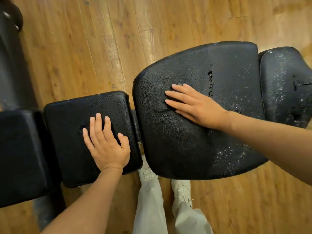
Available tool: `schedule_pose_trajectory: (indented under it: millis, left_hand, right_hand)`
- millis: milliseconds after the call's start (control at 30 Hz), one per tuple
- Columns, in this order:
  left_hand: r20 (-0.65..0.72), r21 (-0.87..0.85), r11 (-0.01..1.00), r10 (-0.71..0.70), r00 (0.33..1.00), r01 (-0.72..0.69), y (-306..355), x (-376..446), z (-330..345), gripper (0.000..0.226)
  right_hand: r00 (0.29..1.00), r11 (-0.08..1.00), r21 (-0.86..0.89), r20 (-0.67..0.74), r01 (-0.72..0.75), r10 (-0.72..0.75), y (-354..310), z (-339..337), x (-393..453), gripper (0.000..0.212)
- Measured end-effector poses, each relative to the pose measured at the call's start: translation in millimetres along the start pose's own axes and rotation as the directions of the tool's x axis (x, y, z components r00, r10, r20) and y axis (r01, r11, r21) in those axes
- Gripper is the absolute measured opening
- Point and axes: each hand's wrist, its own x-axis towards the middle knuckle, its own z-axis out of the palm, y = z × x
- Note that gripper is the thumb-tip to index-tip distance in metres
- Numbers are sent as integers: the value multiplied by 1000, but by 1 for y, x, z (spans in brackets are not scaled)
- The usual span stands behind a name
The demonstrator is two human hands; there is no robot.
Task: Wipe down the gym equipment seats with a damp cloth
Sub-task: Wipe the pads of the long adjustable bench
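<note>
Seat (194, 119), black and wide, in the middle right of view, over a wooden floor (101, 39); cracked along a seam and dusted with white specks near its right edge. Small pad (84, 129) just beside it on the left, with a narrow gap between. Another black pad (20, 149) further left, and a speckled, torn pad (285, 85) at the far right. Right hand (195, 105) flat on the seat, fingers straight and spread, pressing on something dark (177, 86) under the fingertips; cannot tell if a cloth. Left hand (106, 146) flat on the small pad, fingers straight, holding nothing. Light trousers (152, 208) and white shoes (181, 191) below, on the floor between the two arms.
</note>
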Motion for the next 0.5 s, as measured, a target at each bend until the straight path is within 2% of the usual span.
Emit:
schedule_pose_trajectory:
  millis: [100,200,267,333,367,433,500]
  left_hand:
    - [-1,-6,1000,-7,1000,7,0,1,0,55]
    - [-4,-14,1000,-17,1000,17,1,2,-1,52]
    - [21,-19,999,-27,999,28,1,1,-2,51]
    - [49,18,1000,-22,999,21,3,3,-5,52]
    - [65,49,999,-21,998,18,4,4,-7,51]
    - [105,79,996,-42,994,34,10,5,-12,48]
    - [140,28,999,-48,989,45,19,3,-17,47]
  right_hand:
    - [972,979,-30,-130,-200,195,29,-6,9,40]
    - [867,899,17,-256,-438,428,41,-10,21,40]
    - [817,861,62,-286,-505,500,35,-9,22,40]
    - [811,860,99,-294,-500,505,19,-4,20,40]
    - [831,874,107,-277,-473,483,8,-1,14,40]
    - [904,926,126,-205,-355,375,-17,5,-7,39]
    - [969,971,134,-119,-198,214,-40,10,-32,38]
